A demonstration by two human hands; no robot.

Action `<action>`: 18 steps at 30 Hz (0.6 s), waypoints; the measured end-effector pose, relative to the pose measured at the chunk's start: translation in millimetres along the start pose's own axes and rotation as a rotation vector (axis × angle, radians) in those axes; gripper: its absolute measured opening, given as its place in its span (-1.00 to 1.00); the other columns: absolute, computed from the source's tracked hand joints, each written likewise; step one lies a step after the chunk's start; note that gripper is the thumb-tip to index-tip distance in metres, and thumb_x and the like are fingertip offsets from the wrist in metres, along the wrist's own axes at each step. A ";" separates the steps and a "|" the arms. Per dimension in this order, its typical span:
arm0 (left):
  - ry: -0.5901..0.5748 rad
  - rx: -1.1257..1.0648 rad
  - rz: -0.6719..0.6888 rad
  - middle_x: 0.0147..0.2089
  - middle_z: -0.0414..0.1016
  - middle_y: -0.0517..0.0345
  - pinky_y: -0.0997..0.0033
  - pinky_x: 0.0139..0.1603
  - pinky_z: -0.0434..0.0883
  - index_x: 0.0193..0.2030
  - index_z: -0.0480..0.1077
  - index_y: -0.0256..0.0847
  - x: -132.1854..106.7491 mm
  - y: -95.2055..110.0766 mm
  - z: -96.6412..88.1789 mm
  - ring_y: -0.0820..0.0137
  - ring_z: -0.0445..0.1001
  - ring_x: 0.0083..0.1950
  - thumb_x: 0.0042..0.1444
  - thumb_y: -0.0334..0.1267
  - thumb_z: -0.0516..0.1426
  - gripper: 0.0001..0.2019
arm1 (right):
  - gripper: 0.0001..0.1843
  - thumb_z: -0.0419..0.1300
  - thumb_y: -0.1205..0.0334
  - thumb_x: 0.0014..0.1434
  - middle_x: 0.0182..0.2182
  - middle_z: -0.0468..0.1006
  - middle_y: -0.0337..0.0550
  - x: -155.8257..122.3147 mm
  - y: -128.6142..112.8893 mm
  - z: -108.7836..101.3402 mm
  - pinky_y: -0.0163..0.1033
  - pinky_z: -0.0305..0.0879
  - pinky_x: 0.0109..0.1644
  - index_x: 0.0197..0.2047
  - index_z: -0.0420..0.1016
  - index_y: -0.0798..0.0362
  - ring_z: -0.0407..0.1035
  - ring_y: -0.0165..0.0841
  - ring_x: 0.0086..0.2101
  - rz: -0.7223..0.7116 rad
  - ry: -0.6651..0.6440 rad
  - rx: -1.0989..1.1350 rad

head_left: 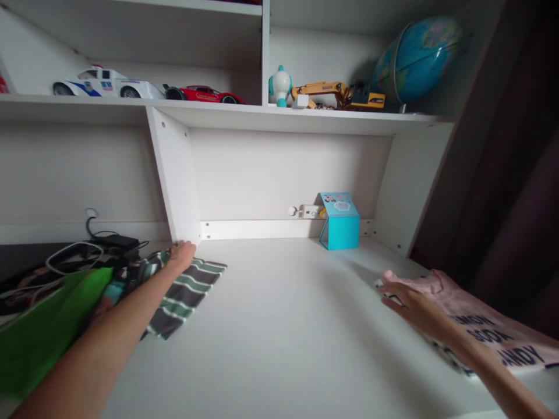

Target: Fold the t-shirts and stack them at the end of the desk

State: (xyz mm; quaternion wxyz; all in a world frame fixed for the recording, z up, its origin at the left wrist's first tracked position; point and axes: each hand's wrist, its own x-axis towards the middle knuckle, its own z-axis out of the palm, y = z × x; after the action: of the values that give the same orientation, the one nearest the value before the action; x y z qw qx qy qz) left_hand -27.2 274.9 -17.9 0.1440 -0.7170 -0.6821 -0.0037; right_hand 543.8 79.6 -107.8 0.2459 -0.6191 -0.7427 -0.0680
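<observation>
"White desk point(283, 337) under shelves point(218, 108), a calendar point(343, 231) standing near the back. Where are the hands?"

"Well apart. The left hand point(182, 255) is at the far side of the striped cloth point(192, 294), beside the green cloth point(56, 326). The right hand point(408, 298) is over on the right, at the shirt point(476, 308)."

"Which way do the cloths lie from them?"

"The striped cloth spreads toward the person and a little rightward from the left hand; the shirt runs rightward and nearer from the right hand. Each hand is the nearer one to its own piece."

"And the grips?"

"Left fingers look curled together; I can't tell whether they pinch the fabric. Right thumb and fingers stand apart at the shirt's edge."

"Long axes?"

"The shirt's slants from far left to near right, its lettering facing up. The striped cloth's I can't tell, since the forearm covers part; its free edge slants from far right to near left."
</observation>
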 end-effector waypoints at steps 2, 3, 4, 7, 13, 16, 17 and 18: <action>0.016 0.039 0.010 -0.12 0.41 -0.16 0.18 -0.10 0.24 -0.24 0.43 -0.34 0.8 -18.0 8.2 0.13 0.31 -0.05 0.07 -0.48 -0.07 -0.74 | -0.63 -0.01 0.00 0.11 -0.16 0.51 -0.03 18.6 -30.6 3.9 -0.03 0.24 0.01 -0.19 0.45 0.03 0.37 -0.15 -0.12 -0.027 -0.038 0.040; 0.030 0.052 0.020 -0.12 0.41 -0.12 0.18 -0.08 0.22 -0.21 0.43 -0.30 0.8 -22.5 12.2 0.16 0.32 -0.05 0.08 -0.49 -0.08 -0.72 | -0.64 -0.02 0.01 0.12 -0.14 0.50 -0.05 27.0 -45.5 5.7 -0.03 0.23 0.02 -0.17 0.44 0.02 0.36 -0.17 -0.11 -0.040 -0.049 0.057; 0.048 0.065 0.028 -0.11 0.40 -0.10 0.17 -0.07 0.20 -0.16 0.42 -0.27 0.6 -25.3 16.0 0.17 0.32 -0.04 0.08 -0.51 -0.10 -0.69 | -0.65 -0.02 0.02 0.14 -0.14 0.49 -0.05 34.4 -59.7 7.3 -0.04 0.22 0.03 -0.15 0.44 0.02 0.35 -0.18 -0.10 -0.053 -0.064 0.076; 0.097 0.112 0.043 -0.08 0.39 -0.11 0.15 -0.08 0.17 -0.16 0.42 -0.24 1.1 -30.8 24.5 0.15 0.30 -0.03 0.07 -0.55 -0.13 -0.64 | -0.66 -0.03 0.07 0.16 -0.11 0.47 -0.05 49.6 -95.7 10.6 -0.06 0.21 0.04 -0.12 0.42 0.03 0.33 -0.22 -0.09 -0.086 -0.104 0.134; 0.220 0.111 0.188 -0.12 0.38 -0.10 0.18 -0.09 0.19 -0.33 0.43 -0.29 -0.7 -16.8 4.8 0.16 0.29 -0.06 0.08 -0.52 -0.12 -0.69 | -0.71 0.03 0.14 0.15 -0.13 0.47 -0.07 59.1 -148.5 13.1 -0.08 0.21 0.03 -0.10 0.41 0.03 0.33 -0.23 -0.09 -0.156 -0.180 0.257; 0.314 -0.042 0.443 -0.12 0.36 -0.02 0.34 -0.13 0.25 -0.28 0.38 -0.27 -30.2 38.7 -39.8 0.26 0.31 -0.09 0.11 -0.42 -0.06 -0.80 | -0.57 0.07 0.13 0.14 0.00 0.37 -0.08 66.7 -184.2 13.7 -0.14 0.23 0.03 0.09 0.24 -0.02 0.30 -0.28 -0.05 -0.188 -0.183 0.333; 0.346 -0.131 0.574 -0.14 0.36 0.02 0.41 -0.15 0.26 -0.24 0.36 -0.26 -48.1 62.4 -58.4 0.33 0.33 -0.13 0.14 -0.39 -0.06 -0.81 | -0.44 0.10 0.12 0.11 0.08 0.29 -0.07 69.9 -198.5 13.0 -0.16 0.22 0.04 0.18 0.10 -0.03 0.27 -0.29 -0.01 -0.203 -0.159 0.370; 0.373 -0.210 0.711 -0.17 0.36 0.08 0.46 -0.16 0.27 -0.22 0.34 -0.24 -69.2 85.9 -77.6 0.39 0.34 -0.17 0.16 -0.37 -0.07 -0.82 | -0.32 0.14 0.11 0.08 0.14 0.19 -0.07 72.6 -213.3 11.7 -0.17 0.21 0.05 0.23 -0.03 -0.04 0.22 -0.29 0.03 -0.227 -0.118 0.409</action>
State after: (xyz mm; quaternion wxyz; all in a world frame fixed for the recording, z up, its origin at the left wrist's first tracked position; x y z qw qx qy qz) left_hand 66.9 188.5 25.2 0.1834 -0.9058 -0.3499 -0.1530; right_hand 329.1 100.9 -41.9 0.3130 -0.4721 -0.8188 0.0929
